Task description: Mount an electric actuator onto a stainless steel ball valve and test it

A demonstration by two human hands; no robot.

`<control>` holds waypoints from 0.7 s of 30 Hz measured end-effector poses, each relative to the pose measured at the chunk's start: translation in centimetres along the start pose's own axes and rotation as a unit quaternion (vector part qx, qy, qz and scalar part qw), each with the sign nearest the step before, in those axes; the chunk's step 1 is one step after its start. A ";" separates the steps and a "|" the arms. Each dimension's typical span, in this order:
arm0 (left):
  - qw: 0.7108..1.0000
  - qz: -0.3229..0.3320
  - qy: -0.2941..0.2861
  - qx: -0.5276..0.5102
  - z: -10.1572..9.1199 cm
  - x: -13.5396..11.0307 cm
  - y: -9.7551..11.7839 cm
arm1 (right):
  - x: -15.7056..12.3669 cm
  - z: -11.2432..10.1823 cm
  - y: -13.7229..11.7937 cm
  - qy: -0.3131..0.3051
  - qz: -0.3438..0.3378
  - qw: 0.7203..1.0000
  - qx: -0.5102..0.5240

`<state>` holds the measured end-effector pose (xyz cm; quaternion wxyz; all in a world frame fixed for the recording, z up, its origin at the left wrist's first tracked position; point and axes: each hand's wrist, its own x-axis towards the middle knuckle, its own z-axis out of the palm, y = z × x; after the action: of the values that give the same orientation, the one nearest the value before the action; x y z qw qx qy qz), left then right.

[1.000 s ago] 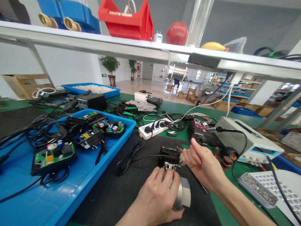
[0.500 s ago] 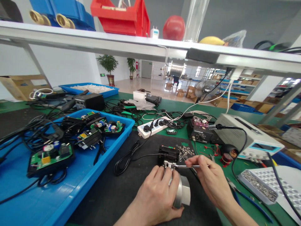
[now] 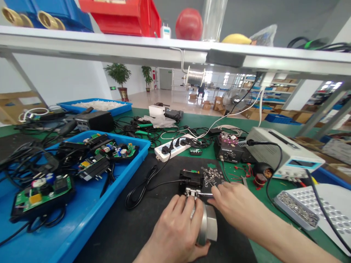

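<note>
Keeping my left grip [image 3: 177, 226] clamped on the metal fitting [image 3: 211, 223] — I have my right grip [image 3: 229, 199] pinched on a slim tool [image 3: 205, 194], near the black housing [image 3: 191, 179].

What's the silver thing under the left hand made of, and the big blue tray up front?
Silver thing: probably metal, dull grey with a soft sheen on its faces. Blue tray: likely plastic, glossy, with even colour and pale shine.

Red bin [image 3: 123, 20], white power strip [image 3: 176, 150], potted plant [image 3: 118, 74]
</note>
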<state>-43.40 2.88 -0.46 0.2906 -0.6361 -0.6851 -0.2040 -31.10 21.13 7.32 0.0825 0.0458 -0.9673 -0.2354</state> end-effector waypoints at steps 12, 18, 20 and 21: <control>0.994 0.066 0.065 0.063 0.7 -0.1 -1.2 | -0.9 5.5 -1.0 0.183 0.108 0.966 0.150; 0.996 0.048 0.062 0.046 0.5 0.0 -0.8 | -1.6 8.0 -2.1 0.162 0.143 0.962 0.170; 0.998 0.028 0.052 0.030 0.4 0.1 -0.5 | -1.4 7.3 -1.7 0.137 0.136 0.968 0.163; 0.999 0.022 0.045 0.021 0.3 0.2 -0.4 | -1.3 6.6 -1.5 0.132 0.131 0.969 0.160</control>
<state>-43.80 3.15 -0.54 0.3386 -0.6350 -0.6614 -0.2116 -30.97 22.94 0.65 0.2310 -0.0383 -0.9705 -0.0568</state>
